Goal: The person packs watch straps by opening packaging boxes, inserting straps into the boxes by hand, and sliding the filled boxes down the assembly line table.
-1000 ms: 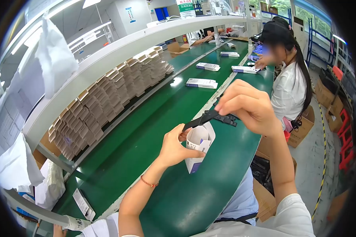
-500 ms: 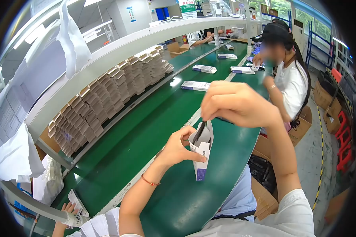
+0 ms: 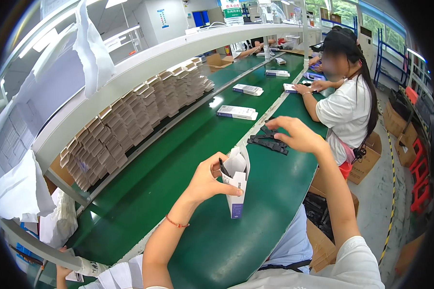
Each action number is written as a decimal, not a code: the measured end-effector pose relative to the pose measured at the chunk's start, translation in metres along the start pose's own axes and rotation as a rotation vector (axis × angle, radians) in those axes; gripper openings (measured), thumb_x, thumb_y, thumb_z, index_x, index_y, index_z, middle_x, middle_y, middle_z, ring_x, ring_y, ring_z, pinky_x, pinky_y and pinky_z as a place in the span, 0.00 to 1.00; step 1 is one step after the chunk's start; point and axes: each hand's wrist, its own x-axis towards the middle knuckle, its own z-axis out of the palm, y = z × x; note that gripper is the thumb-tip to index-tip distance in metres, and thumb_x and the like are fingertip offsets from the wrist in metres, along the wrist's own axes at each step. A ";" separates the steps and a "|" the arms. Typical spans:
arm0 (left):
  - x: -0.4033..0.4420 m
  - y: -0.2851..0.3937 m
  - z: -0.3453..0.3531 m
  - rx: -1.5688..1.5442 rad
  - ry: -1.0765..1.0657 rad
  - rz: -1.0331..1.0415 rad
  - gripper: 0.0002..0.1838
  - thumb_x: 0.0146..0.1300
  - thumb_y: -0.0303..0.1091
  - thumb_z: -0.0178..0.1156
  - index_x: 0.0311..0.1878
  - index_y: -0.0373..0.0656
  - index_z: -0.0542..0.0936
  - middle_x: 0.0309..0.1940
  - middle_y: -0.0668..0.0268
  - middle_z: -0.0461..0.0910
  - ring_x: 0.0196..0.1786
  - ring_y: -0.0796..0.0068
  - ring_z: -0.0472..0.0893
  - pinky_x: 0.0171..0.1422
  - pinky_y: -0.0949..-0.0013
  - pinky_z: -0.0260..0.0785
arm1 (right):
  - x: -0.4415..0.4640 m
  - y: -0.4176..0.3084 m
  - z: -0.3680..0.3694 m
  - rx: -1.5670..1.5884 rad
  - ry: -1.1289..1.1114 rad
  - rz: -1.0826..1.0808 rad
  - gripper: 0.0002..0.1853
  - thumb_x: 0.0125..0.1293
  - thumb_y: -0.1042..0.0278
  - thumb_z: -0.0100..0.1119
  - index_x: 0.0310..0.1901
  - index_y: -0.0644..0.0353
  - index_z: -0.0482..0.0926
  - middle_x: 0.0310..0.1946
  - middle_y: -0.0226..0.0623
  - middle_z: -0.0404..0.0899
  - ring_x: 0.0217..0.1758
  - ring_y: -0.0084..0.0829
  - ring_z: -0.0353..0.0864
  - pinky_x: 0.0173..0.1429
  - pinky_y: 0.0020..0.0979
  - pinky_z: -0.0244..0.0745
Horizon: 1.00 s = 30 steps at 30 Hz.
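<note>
My left hand (image 3: 210, 180) is closed around an upright white and purple carton (image 3: 236, 190), thumb on its front face. The carton's top flaps stand open. A thin black strip (image 3: 223, 167) shows at its left edge, by my fingers; whether it sits inside the carton or beside it I cannot tell. My right hand (image 3: 301, 135) hovers over a small pile of flat black strap-like pieces (image 3: 270, 141) on the green table, with its thumb and fingers apart. Nothing is visible between those fingers.
Several printed cartons (image 3: 237, 112) lie along the green bench (image 3: 178, 149). Stacks of flattened cartons (image 3: 125, 123) fill the shelf side at left. A co-worker (image 3: 345, 103) sits at right, hands on a carton. Another person's hand (image 3: 62, 269) shows at lower left.
My right hand has left the carton opening and moved right and down to the black pieces. The carton in my left hand shifted slightly left. The co-worker's hands moved lower, onto a carton.
</note>
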 end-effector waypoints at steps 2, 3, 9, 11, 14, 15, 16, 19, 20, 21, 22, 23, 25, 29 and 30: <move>-0.001 -0.003 -0.003 0.263 0.068 -0.051 0.27 0.30 0.23 0.76 0.37 0.43 0.73 0.33 0.70 0.76 0.40 0.80 0.75 0.49 0.74 0.67 | -0.004 -0.008 0.008 0.039 0.013 0.057 0.17 0.56 0.77 0.58 0.49 0.64 0.75 0.43 0.43 0.79 0.50 0.38 0.78 0.54 0.35 0.71; 0.000 -0.007 -0.002 0.334 0.068 -0.007 0.27 0.30 0.25 0.76 0.37 0.42 0.73 0.33 0.70 0.76 0.38 0.82 0.74 0.47 0.75 0.67 | -0.004 -0.020 0.011 0.081 0.113 -0.019 0.16 0.56 0.76 0.59 0.48 0.64 0.76 0.41 0.41 0.79 0.48 0.36 0.78 0.52 0.34 0.71; 0.003 -0.001 0.017 0.446 0.046 0.050 0.27 0.29 0.28 0.76 0.37 0.40 0.75 0.34 0.70 0.75 0.40 0.79 0.76 0.53 0.72 0.69 | 0.000 -0.099 0.014 -0.155 -0.013 -0.401 0.14 0.53 0.61 0.65 0.41 0.53 0.80 0.28 0.29 0.74 0.36 0.31 0.72 0.45 0.31 0.64; 0.002 0.001 0.021 0.442 0.030 0.050 0.27 0.29 0.28 0.76 0.37 0.40 0.75 0.35 0.69 0.75 0.41 0.79 0.76 0.54 0.71 0.69 | -0.003 -0.100 0.015 -0.242 -0.063 -0.391 0.13 0.53 0.60 0.65 0.40 0.53 0.80 0.27 0.29 0.73 0.36 0.31 0.72 0.45 0.31 0.63; 0.000 -0.002 0.024 0.473 0.010 0.082 0.28 0.28 0.30 0.77 0.38 0.39 0.75 0.36 0.67 0.75 0.41 0.75 0.78 0.53 0.69 0.70 | -0.006 -0.098 0.012 -0.239 -0.168 -0.348 0.11 0.53 0.61 0.65 0.37 0.53 0.80 0.27 0.29 0.73 0.37 0.31 0.72 0.46 0.32 0.64; -0.001 -0.003 0.025 0.511 0.006 0.108 0.30 0.28 0.32 0.77 0.39 0.39 0.76 0.36 0.64 0.77 0.40 0.71 0.79 0.51 0.69 0.72 | -0.008 -0.099 0.013 -0.231 -0.189 -0.328 0.09 0.52 0.63 0.65 0.36 0.53 0.81 0.27 0.29 0.74 0.36 0.31 0.72 0.47 0.32 0.64; -0.002 -0.003 0.026 0.510 0.006 0.108 0.30 0.28 0.32 0.77 0.39 0.39 0.76 0.36 0.64 0.77 0.40 0.71 0.79 0.51 0.69 0.72 | -0.010 -0.100 0.013 -0.220 -0.211 -0.308 0.08 0.52 0.65 0.65 0.35 0.53 0.81 0.27 0.29 0.75 0.36 0.31 0.72 0.48 0.31 0.64; -0.003 -0.003 0.029 0.628 0.005 0.239 0.31 0.27 0.32 0.77 0.40 0.38 0.76 0.36 0.63 0.76 0.41 0.69 0.78 0.49 0.68 0.72 | -0.010 -0.098 0.013 -0.079 -0.079 -0.287 0.05 0.51 0.70 0.65 0.32 0.55 0.82 0.25 0.30 0.77 0.36 0.31 0.73 0.48 0.32 0.66; -0.003 0.000 0.031 0.628 0.028 0.252 0.31 0.27 0.32 0.76 0.40 0.38 0.75 0.36 0.63 0.75 0.41 0.68 0.78 0.49 0.68 0.73 | -0.010 -0.099 0.011 -0.079 -0.078 -0.287 0.05 0.51 0.70 0.65 0.32 0.55 0.82 0.25 0.30 0.77 0.36 0.31 0.73 0.48 0.32 0.66; -0.003 0.002 0.032 0.628 0.051 0.264 0.31 0.27 0.32 0.76 0.41 0.38 0.75 0.37 0.62 0.75 0.41 0.67 0.78 0.49 0.68 0.73 | -0.010 -0.100 0.009 0.052 -0.047 -0.190 0.05 0.50 0.72 0.65 0.31 0.56 0.82 0.24 0.30 0.78 0.37 0.30 0.74 0.48 0.32 0.67; -0.004 0.002 0.035 0.628 0.052 0.263 0.31 0.27 0.32 0.76 0.41 0.38 0.75 0.37 0.62 0.75 0.41 0.67 0.78 0.49 0.68 0.73 | -0.010 -0.100 0.008 0.182 -0.017 -0.092 0.04 0.49 0.73 0.65 0.30 0.57 0.82 0.24 0.30 0.79 0.38 0.29 0.75 0.48 0.33 0.69; -0.005 0.002 0.038 0.650 0.138 0.277 0.30 0.28 0.31 0.77 0.40 0.38 0.75 0.36 0.63 0.75 0.41 0.69 0.79 0.50 0.68 0.73 | -0.008 -0.100 0.008 0.200 -0.021 -0.031 0.05 0.48 0.74 0.66 0.29 0.59 0.81 0.23 0.30 0.80 0.42 0.29 0.76 0.47 0.34 0.71; -0.006 0.000 0.043 0.669 0.225 0.291 0.30 0.28 0.30 0.77 0.39 0.38 0.74 0.36 0.64 0.75 0.41 0.71 0.79 0.51 0.68 0.72 | -0.002 -0.100 0.015 0.143 0.035 -0.042 0.06 0.49 0.73 0.67 0.29 0.60 0.80 0.23 0.31 0.81 0.44 0.30 0.76 0.49 0.34 0.70; 0.000 -0.013 0.046 0.517 0.320 0.243 0.30 0.31 0.30 0.77 0.40 0.39 0.73 0.36 0.64 0.77 0.40 0.73 0.80 0.49 0.70 0.73 | 0.011 -0.106 0.030 -0.242 0.144 -0.181 0.05 0.53 0.73 0.63 0.31 0.61 0.78 0.24 0.35 0.81 0.57 0.38 0.73 0.64 0.41 0.61; 0.002 -0.016 0.044 0.407 0.339 0.199 0.29 0.31 0.31 0.78 0.40 0.39 0.73 0.36 0.64 0.77 0.39 0.73 0.80 0.48 0.71 0.73 | 0.014 -0.106 0.029 -0.343 0.120 -0.256 0.04 0.55 0.73 0.61 0.32 0.61 0.78 0.25 0.36 0.81 0.59 0.40 0.71 0.68 0.43 0.57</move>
